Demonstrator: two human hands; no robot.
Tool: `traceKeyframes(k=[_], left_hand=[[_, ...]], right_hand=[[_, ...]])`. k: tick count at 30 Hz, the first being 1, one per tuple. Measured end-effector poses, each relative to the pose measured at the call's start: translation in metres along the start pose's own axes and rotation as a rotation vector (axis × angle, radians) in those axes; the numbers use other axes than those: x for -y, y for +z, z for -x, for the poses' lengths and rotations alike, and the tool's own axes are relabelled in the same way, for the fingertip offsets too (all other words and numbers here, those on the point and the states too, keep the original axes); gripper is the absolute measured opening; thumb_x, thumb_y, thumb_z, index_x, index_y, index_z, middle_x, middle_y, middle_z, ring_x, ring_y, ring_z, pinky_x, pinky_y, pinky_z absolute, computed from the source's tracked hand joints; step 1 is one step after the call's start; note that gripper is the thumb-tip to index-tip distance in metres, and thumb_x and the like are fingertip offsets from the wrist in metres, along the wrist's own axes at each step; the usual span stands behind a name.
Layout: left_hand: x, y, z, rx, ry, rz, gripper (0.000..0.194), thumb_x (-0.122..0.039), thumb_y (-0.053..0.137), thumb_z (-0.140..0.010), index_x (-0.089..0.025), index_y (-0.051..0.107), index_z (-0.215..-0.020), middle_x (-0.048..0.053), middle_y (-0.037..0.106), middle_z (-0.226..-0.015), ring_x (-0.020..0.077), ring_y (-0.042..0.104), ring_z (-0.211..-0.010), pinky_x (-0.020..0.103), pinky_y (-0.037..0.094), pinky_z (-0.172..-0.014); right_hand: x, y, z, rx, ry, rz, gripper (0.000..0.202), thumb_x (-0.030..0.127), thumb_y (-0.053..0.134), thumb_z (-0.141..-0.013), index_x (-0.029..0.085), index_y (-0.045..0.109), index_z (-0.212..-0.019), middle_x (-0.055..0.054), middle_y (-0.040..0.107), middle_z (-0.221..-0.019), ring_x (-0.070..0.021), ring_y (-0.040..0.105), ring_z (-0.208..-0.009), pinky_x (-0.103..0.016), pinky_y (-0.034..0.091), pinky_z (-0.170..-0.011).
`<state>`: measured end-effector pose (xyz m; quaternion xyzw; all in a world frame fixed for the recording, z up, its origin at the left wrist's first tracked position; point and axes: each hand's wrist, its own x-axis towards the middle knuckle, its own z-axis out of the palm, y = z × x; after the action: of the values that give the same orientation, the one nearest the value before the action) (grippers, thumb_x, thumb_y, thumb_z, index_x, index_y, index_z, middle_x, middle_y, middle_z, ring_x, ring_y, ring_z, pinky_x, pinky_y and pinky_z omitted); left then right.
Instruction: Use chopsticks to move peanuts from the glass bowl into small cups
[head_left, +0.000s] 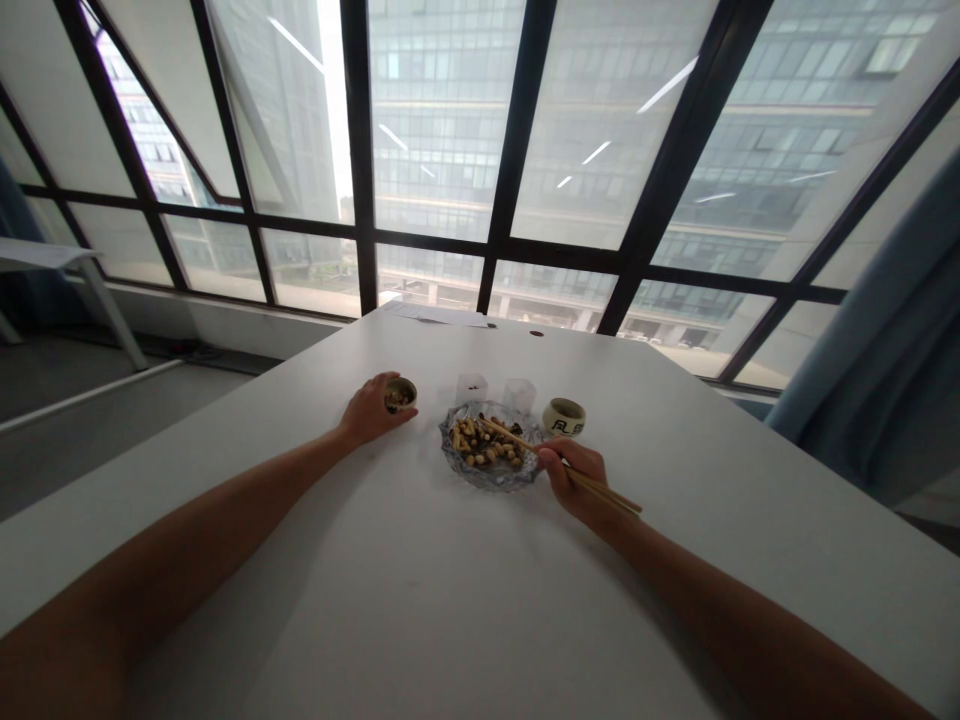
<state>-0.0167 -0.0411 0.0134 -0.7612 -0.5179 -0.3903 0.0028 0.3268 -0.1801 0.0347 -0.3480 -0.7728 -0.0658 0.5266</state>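
Note:
My left hand is closed around the side of a small round cup with bits of food inside, on the white table. In my right hand is a pair of chopsticks. Their tips reach into a clear glass dish with a scalloped rim. Several nuts and darker pieces lie in that dish; whether the chopsticks grip a piece is too small to tell. Just beyond my right hand stands a second small cup with dark characters on its side.
Two small translucent containers stand behind the dish, the left one with something dark in it. White paper lies at the far edge of the table. Windows rise beyond, and a blue curtain hangs on the right.

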Motion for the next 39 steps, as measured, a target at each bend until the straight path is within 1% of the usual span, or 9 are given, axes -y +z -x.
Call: traceKeyframes(k=[3,7,11,21,28,35,39], left_hand=[[0.0004,0.0001,-0.0001,-0.006,0.007,0.003,0.068,-0.051,0.076,-0.073,-0.019,0.052,-0.128,0.014,0.065,-0.128,0.0321,0.063,-0.117,0.046,0.051,-0.102],[0.0011,0.0004,-0.0005,-0.011,0.012,0.003,0.068,-0.052,0.076,-0.073,-0.019,0.053,-0.128,0.014,0.065,-0.128,0.032,0.064,-0.116,0.046,0.052,-0.101],[0.0,-0.0008,-0.0003,-0.001,-0.003,0.004,0.068,-0.051,0.076,-0.073,-0.019,0.052,-0.128,0.014,0.065,-0.129,0.0318,0.063,-0.117,0.046,0.051,-0.102],[0.0019,0.0008,-0.0005,-0.003,-0.016,0.0,0.069,-0.053,0.075,-0.073,-0.02,0.052,-0.129,0.014,0.066,-0.128,0.0323,0.064,-0.117,0.047,0.053,-0.099],[-0.0027,-0.0026,0.0005,0.014,-0.072,-0.007,0.07,-0.055,0.074,-0.074,-0.02,0.052,-0.13,0.014,0.066,-0.127,0.0322,0.064,-0.117,0.045,0.053,-0.1],[-0.0037,-0.0027,0.0008,0.008,-0.1,-0.028,0.07,-0.056,0.074,-0.074,-0.021,0.052,-0.13,0.014,0.067,-0.127,0.0324,0.065,-0.115,0.045,0.053,-0.098],[-0.0039,-0.0037,0.0008,-0.001,-0.122,-0.056,0.071,-0.059,0.073,-0.074,-0.02,0.053,-0.13,0.015,0.068,-0.123,0.0341,0.066,-0.112,0.045,0.054,-0.095]], right_hand=[[0.0,0.0013,0.0004,-0.004,0.031,0.005,0.033,0.04,0.05,-0.1,0.022,0.064,-0.075,-0.002,0.068,-0.061,-0.0143,0.063,-0.051,-0.025,0.051,-0.051],[0.0003,0.0027,0.0011,-0.02,0.023,0.0,0.029,0.034,0.053,-0.1,0.022,0.063,-0.075,-0.001,0.067,-0.061,-0.0135,0.062,-0.05,-0.024,0.049,-0.05],[0.0008,0.0035,0.0009,-0.027,0.032,0.006,0.028,0.032,0.054,-0.099,0.022,0.062,-0.074,0.0,0.066,-0.059,-0.0133,0.061,-0.048,-0.024,0.048,-0.049],[-0.0004,0.0029,0.0005,-0.024,0.057,0.014,0.03,0.037,0.056,-0.098,0.022,0.063,-0.073,0.0,0.065,-0.056,-0.013,0.059,-0.046,-0.024,0.046,-0.047],[0.0004,0.0031,-0.0004,-0.023,0.091,0.015,0.032,0.041,0.057,-0.097,0.022,0.064,-0.072,0.0,0.065,-0.056,-0.013,0.059,-0.046,-0.024,0.047,-0.047],[0.0026,0.0026,-0.0016,-0.03,0.086,-0.029,0.028,0.038,0.06,-0.095,0.022,0.065,-0.073,-0.001,0.066,-0.058,-0.013,0.058,-0.046,-0.024,0.046,-0.047],[0.0021,0.0029,-0.0003,-0.019,0.116,-0.016,0.03,0.04,0.059,-0.096,0.022,0.064,-0.072,-0.001,0.066,-0.057,-0.014,0.059,-0.046,-0.025,0.046,-0.047]])
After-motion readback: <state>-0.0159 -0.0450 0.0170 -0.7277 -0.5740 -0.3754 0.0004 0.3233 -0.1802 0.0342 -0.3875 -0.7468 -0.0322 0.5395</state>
